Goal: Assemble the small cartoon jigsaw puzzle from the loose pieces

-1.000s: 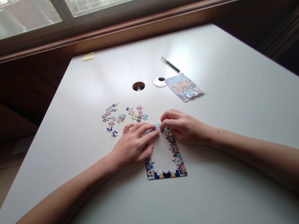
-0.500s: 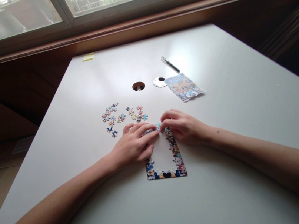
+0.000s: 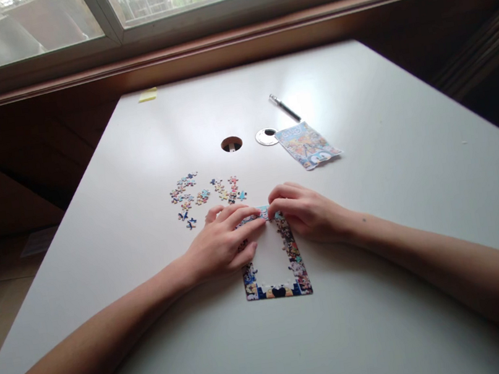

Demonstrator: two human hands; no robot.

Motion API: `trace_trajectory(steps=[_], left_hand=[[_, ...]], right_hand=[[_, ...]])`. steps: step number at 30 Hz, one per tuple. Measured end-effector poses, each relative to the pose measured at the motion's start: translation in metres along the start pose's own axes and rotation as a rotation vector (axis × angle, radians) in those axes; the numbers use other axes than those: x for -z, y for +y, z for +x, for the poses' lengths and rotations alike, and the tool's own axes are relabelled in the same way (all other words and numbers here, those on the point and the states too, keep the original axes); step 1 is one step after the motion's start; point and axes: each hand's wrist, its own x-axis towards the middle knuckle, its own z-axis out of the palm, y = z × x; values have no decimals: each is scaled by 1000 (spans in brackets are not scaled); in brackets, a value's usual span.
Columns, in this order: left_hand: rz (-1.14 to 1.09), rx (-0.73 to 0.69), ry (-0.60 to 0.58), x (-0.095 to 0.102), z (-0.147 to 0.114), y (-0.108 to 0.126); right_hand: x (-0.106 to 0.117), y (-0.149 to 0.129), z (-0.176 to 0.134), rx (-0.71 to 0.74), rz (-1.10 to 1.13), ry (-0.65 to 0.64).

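A jigsaw puzzle border (image 3: pixel 298 267) lies flat on the white table, a rectangular ring of joined pieces around a bare middle. Across its far left corner rests my left hand (image 3: pixel 222 239), fingers stretched and spread, the fingertips touching the far edge. My right hand (image 3: pixel 305 208) is curled at the far right corner, its fingers bent down onto the border; what lies under them is partly hidden. Between the two hands a short light-blue stretch of the far edge shows. Loose puzzle pieces (image 3: pixel 181 194) are scattered just beyond my left hand, several of them in small clusters.
A crumpled picture sheet (image 3: pixel 307 145) lies beyond my right hand, with a dark pen (image 3: pixel 285 107) behind it. Next to the sheet are a round metal cover (image 3: pixel 266 137) and a cable hole (image 3: pixel 231 144). A yellow sticky note (image 3: pixel 147 94) sits at the table's far left edge.
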Motion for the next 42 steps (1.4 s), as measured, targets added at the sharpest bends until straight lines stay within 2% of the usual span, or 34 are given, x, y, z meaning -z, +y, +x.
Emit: trace_trajectory(steps=[33,38,42], left_hand=[[-43,2,6,-1,-1,0],[-220,44,46,3,1,-3],[-526,137,179,7,1,-10]], right_hand=[[0,-1,0,-6,10,-12],[1,-1,1,-8,17,-15],[2,-2,1,-12,26,-19]])
